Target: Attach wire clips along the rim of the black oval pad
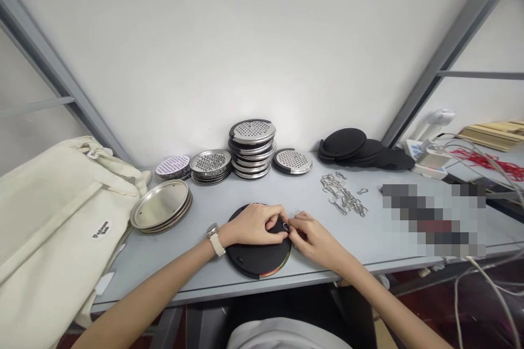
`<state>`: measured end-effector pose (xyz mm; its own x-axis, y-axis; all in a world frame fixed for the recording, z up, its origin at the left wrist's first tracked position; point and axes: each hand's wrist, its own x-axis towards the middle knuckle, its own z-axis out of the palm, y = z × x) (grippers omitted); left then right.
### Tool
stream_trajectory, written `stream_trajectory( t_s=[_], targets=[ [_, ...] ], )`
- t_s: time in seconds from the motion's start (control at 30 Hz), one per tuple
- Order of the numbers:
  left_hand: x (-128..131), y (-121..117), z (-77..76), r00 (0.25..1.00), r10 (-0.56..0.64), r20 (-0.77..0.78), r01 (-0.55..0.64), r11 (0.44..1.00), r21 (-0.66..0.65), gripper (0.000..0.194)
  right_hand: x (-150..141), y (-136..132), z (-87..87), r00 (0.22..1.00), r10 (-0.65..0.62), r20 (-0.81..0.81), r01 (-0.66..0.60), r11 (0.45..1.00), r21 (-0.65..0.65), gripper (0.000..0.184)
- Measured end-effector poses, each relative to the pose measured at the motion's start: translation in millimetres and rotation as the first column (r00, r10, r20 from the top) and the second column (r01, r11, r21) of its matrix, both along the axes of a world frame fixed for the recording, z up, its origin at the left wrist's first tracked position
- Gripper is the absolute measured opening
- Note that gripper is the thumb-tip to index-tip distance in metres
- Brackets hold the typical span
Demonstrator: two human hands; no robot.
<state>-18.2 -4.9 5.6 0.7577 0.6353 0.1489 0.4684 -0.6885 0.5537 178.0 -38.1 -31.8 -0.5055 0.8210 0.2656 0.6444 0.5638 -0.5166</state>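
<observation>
A black round disc (256, 259) with a multicoloured stripe on part of its rim lies flat near the table's front edge. My left hand (257, 223), with a watch at the wrist, rests over it, thumb and index finger closed at its right edge. Between my two hands shows the small bright loop of a metal clip (285, 226). My right hand (309, 235) pinches at that clip beside the disc's edge; its fingertips partly hide the clip. Loose metal carabiner clips (344, 196) lie in a heap right of my hands.
Along the wall stand stacked round graters (252, 147), a single grater (293, 161), shallower grater stacks (210, 166) and black discs (347, 144). Plain metal discs (161, 204) sit at left beside a cream canvas bag (61, 229). A pixelated area covers the right side.
</observation>
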Motion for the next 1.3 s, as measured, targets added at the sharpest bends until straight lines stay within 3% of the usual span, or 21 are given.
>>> stream_trajectory(
  t_s=[0.8,1.1,1.3],
  targets=[
    [-5.0,5.9,1.2,0.999,0.047,0.006,-0.046,0.998,-0.034,0.02,0.4,-2.0,0.4,0.998,-0.016,0.053,0.017,1.0,-0.013,0.024],
    [-5.0,5.4,1.2,0.999,0.047,0.004,-0.047,0.998,-0.031,0.02,-2.2,-0.6,-2.0,0.998,-0.05,0.031,0.05,0.999,-0.001,0.024],
    [-5.2,5.6,1.4,0.999,0.048,0.005,-0.048,0.998,-0.031,0.021,-1.0,-0.7,-0.3,0.996,-0.085,-0.031,0.083,0.994,-0.066,0.026]
  ],
)
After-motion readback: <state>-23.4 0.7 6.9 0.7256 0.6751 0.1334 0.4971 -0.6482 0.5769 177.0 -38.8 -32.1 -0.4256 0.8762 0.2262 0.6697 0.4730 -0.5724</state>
